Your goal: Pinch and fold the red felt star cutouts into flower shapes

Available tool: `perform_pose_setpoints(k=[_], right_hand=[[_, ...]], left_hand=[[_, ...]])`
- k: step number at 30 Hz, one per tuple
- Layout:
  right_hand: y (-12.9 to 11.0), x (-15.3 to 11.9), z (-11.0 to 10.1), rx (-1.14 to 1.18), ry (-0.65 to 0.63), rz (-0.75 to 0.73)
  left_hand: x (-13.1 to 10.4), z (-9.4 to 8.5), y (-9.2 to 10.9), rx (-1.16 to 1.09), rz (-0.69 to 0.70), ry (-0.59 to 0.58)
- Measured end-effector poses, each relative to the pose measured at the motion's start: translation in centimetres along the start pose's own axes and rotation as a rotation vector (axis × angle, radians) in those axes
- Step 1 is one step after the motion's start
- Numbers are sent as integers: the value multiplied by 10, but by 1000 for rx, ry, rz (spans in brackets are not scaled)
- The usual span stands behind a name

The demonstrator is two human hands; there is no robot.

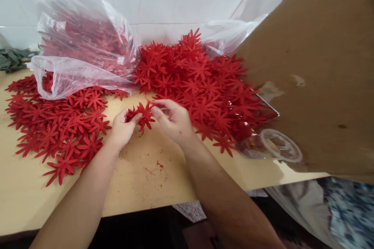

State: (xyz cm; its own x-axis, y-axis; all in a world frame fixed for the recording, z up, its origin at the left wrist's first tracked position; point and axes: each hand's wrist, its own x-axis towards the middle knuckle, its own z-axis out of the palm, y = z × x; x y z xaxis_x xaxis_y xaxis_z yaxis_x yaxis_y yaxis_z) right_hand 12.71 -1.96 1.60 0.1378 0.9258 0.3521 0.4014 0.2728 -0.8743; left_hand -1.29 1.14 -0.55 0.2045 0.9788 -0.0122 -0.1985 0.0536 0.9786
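Near the middle of the table, my left hand (124, 127) is closed on red star-shaped fabric petals (145, 116), which stick out past its thumb. My right hand (173, 118) pinches at the right edge of the same petals, thumb against forefinger. A thin reddish bit shows at its fingertips, too small to make out. To the left lies a loose pile of red petal pieces (58, 124). A taller heap of the same pieces (201, 85) rises behind and to the right of my right hand.
A clear plastic bag (84, 70) of red pieces stands at the back left. Right of the heap are a clear plastic cup (280, 146) on its side and a large brown board (318, 66). Red scraps (159, 164) dot the table (140, 186). Green leaves (13, 60) lie far left.
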Motion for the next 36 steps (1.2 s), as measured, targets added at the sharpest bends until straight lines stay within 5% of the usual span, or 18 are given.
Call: perform_pose_setpoints(k=[4,11,23,30,33,36], right_hand=[[5,-2,9,207,-129,149],[15,3,9,405,-200,188],[13,7,1,240,60,176],[5,2,6,216,-17,93],[3,-1,9,188,-24,56],[6,2,3,211,103,69]], left_hand=[[1,0,-1,46,15,-29],[-5,4,5,122,29,-36],[-8,8,7,64,-50,-39],[-10,7,8,14,-68,-186],[-10,6,6,37,-68,-144],[-9,6,5,59,-46,-89]])
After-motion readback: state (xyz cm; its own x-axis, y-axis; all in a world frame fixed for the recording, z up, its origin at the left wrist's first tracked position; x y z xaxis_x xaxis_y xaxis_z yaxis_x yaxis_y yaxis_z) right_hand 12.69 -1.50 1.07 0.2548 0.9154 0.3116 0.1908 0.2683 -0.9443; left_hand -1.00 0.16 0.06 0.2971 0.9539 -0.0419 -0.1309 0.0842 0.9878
